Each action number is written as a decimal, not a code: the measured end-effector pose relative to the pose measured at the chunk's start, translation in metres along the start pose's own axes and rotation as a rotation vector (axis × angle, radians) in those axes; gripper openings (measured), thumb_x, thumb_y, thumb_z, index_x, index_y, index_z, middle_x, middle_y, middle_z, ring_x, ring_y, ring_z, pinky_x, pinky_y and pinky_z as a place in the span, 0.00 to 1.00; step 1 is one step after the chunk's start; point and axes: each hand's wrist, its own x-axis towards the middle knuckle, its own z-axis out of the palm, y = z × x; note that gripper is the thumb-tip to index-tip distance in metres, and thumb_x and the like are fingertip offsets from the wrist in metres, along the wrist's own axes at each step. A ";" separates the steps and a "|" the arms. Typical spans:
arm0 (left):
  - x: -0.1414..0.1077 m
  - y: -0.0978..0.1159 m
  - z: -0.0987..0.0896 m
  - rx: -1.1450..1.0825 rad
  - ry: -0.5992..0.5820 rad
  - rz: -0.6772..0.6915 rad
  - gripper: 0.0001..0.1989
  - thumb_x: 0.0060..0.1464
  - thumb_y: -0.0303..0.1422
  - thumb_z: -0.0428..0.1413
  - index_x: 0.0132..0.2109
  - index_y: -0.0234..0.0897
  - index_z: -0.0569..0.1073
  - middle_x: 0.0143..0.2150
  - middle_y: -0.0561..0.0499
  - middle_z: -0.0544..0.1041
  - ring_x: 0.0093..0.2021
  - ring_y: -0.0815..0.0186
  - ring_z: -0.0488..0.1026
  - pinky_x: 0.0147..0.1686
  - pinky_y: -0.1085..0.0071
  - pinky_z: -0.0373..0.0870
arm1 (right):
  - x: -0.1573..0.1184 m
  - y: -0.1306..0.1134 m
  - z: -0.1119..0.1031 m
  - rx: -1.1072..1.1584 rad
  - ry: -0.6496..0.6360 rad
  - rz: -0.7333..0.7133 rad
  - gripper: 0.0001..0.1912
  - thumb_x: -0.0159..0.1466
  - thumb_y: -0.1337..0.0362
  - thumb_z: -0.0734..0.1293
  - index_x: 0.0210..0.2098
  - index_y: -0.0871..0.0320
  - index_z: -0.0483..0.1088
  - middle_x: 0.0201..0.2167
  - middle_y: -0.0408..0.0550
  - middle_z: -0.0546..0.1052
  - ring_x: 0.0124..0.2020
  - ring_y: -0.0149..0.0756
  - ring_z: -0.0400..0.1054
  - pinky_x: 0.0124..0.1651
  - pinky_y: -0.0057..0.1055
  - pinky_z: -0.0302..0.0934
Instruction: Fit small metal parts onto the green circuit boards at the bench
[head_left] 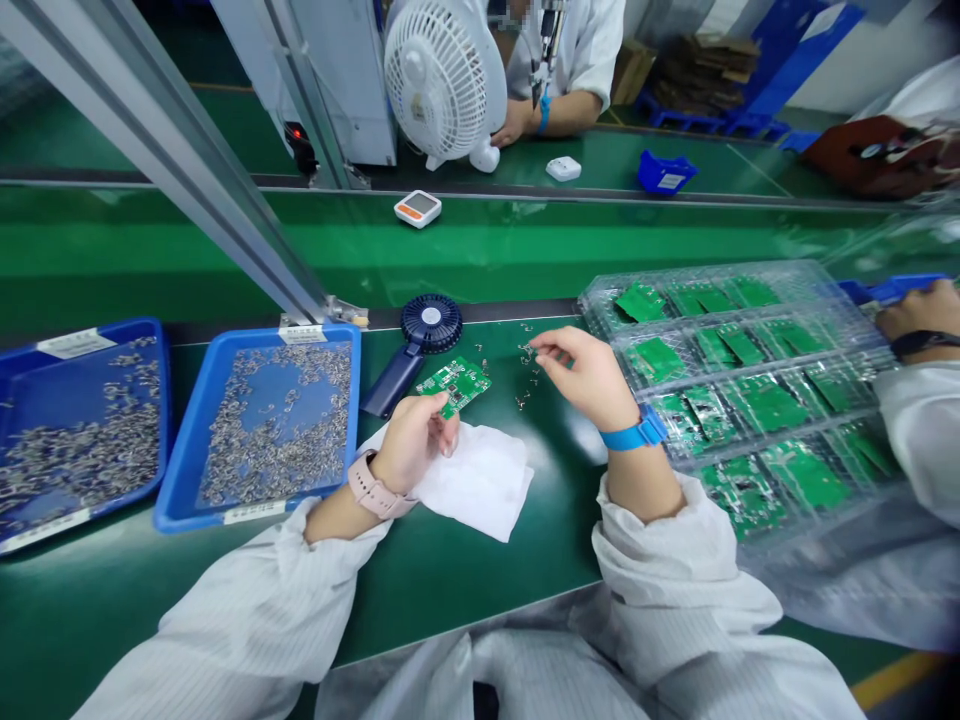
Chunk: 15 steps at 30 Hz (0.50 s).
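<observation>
My left hand point(416, 437) grips a green circuit board point(466, 384) by its near edge, thumb on top, above a folded white cloth point(480, 485). To the right, my right hand point(581, 370) is held with thumb and forefinger together over a scatter of tiny metal parts point(523, 402) on the green table. Whatever is between those fingertips is too small to make out. A dark blue handheld fan point(430, 322) lies just beyond the board.
Two blue trays point(166, 500) point(15, 390) of small metal parts stand at left. At right, a clear compartment tray point(600, 290) holds several green boards, with a neighbour's hand point(919, 318) beyond it. A metal post point(187, 170) slants across the left; a white timer point(418, 208) sits behind.
</observation>
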 end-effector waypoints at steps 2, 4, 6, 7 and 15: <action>0.000 0.000 -0.001 -0.037 -0.002 0.012 0.26 0.54 0.43 0.50 0.12 0.37 0.65 0.11 0.50 0.62 0.16 0.70 0.61 0.23 0.69 0.57 | -0.001 0.005 -0.004 -0.228 -0.080 -0.008 0.12 0.61 0.75 0.64 0.38 0.58 0.76 0.36 0.51 0.76 0.39 0.41 0.70 0.46 0.40 0.66; 0.001 0.001 0.000 -0.054 0.008 0.017 0.26 0.54 0.43 0.49 0.12 0.38 0.66 0.10 0.51 0.60 0.16 0.70 0.61 0.23 0.69 0.58 | -0.002 0.009 -0.005 -0.365 -0.148 -0.025 0.13 0.60 0.77 0.63 0.39 0.59 0.77 0.37 0.53 0.76 0.42 0.45 0.69 0.49 0.43 0.65; 0.000 0.002 0.001 -0.046 0.025 0.012 0.26 0.54 0.43 0.48 0.12 0.38 0.65 0.10 0.51 0.60 0.16 0.69 0.61 0.23 0.68 0.58 | -0.002 0.009 -0.002 -0.405 -0.188 -0.042 0.13 0.60 0.77 0.63 0.39 0.59 0.76 0.38 0.54 0.76 0.43 0.46 0.69 0.49 0.43 0.64; 0.000 0.003 0.002 -0.038 0.030 0.010 0.26 0.54 0.43 0.48 0.11 0.38 0.64 0.10 0.51 0.59 0.16 0.69 0.61 0.23 0.68 0.58 | -0.002 0.009 0.001 -0.396 -0.200 -0.053 0.12 0.61 0.76 0.64 0.40 0.59 0.76 0.38 0.53 0.76 0.43 0.45 0.68 0.49 0.43 0.64; 0.001 0.002 0.001 -0.049 0.017 0.039 0.26 0.55 0.41 0.48 0.12 0.38 0.65 0.11 0.51 0.60 0.16 0.69 0.61 0.23 0.68 0.58 | 0.000 -0.011 0.058 -0.353 -0.149 -0.056 0.08 0.65 0.60 0.67 0.36 0.59 0.75 0.36 0.52 0.74 0.41 0.42 0.65 0.47 0.38 0.62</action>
